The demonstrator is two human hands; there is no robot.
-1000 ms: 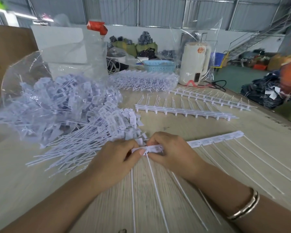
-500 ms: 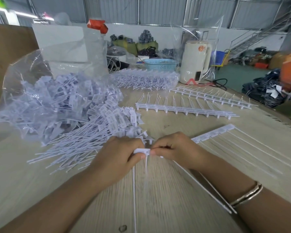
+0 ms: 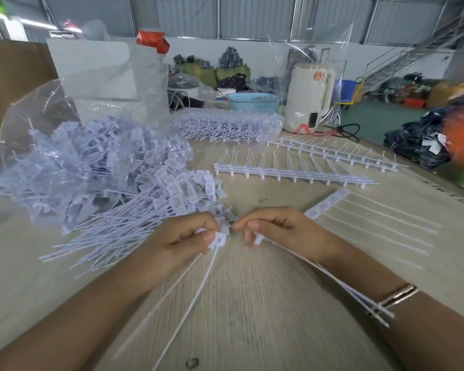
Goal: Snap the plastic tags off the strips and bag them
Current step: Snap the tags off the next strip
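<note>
**Tags pinched in both hands at mid-table**

Left hand [image 3: 184,238] curled, thumb and fingers pinching a small white tag [image 3: 218,240] by its head, two long thin tails trailing from it toward the near edge of the wooden table [image 3: 252,303]. Right hand [image 3: 281,230] close beside, fingertips nearly meeting the left's, gripping the end of a white strip [image 3: 326,203] of joined tags; strip running up and to the right from the hand, tails fanned out over the table on the right, blurred. Several more tails passing under the right wrist, beside a metal bracelet [image 3: 398,295].

Just left of the hands, a loose pile of snapped tags [image 3: 150,207], heads uppermost, tails pointing down-left. Behind that, a clear plastic bag [image 3: 65,156] lying open toward the pile and stuffed with more tags.

Farther back, two bare white runners [image 3: 292,174], stubs only, lying side by side and well apart from the hands. Beyond those, a bundle of strips [image 3: 225,124] in clear wrap. At the far edge, a blue basket [image 3: 253,101] and a cream electric kettle [image 3: 310,99], partly behind clear film. Warehouse floor, stairs and dark heaps beyond, too blurred to tell
</note>
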